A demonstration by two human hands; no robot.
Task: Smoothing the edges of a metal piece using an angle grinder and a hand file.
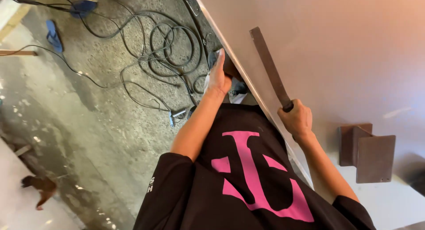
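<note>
Rusty metal file [270,66] lies flat on the pale board [336,48], gripped at its handle by the right hand [297,119]; the left hand [218,77] clamps the board's near edge. A slip could skid fingers along that edge; cables [164,48] underfoot could trip

A rough, speckled concrete floor [110,115] is stretching across the left side, with daylight glaring off wet-looking patches near its lower left. A tangle of dark cables [170,48] is lying coiled over it. A blue sandal [54,35] is resting near the top left, beside a wooden plank [17,52]. On the right, a pale smooth bench [345,48] is catching soft light.
</note>
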